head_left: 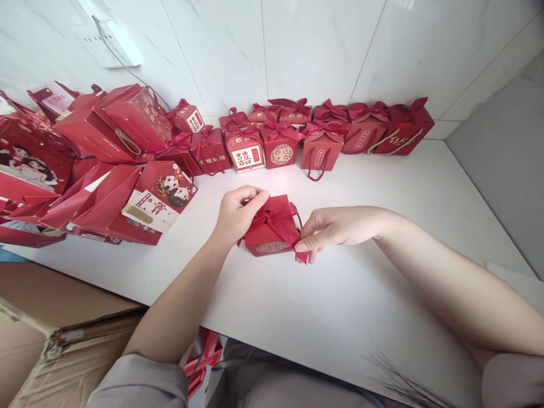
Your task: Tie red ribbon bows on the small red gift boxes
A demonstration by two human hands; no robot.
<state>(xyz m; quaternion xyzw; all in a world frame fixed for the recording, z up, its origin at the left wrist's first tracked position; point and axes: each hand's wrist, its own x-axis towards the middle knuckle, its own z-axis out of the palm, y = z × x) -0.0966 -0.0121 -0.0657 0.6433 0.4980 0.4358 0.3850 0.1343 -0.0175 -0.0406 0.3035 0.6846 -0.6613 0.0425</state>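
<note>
A small red gift box (266, 237) with a round patterned emblem on its front stands on the white table (340, 317). Its top carries a tied red ribbon bow (278, 220), and a twisted cord handle shows at its right. My left hand (242, 212) is at the box's upper left corner, thumb and fingers closed on the box or its ribbon; which of them is hidden. At the right side, my right hand (317, 235) pinches a ribbon tail between thumb and fingers.
Several red boxes with bows (280, 148) stand in a row along the tiled wall (314, 51). Larger red boxes (106, 198) are piled at the left. An open cardboard box (76, 351) sits below the table's left front edge.
</note>
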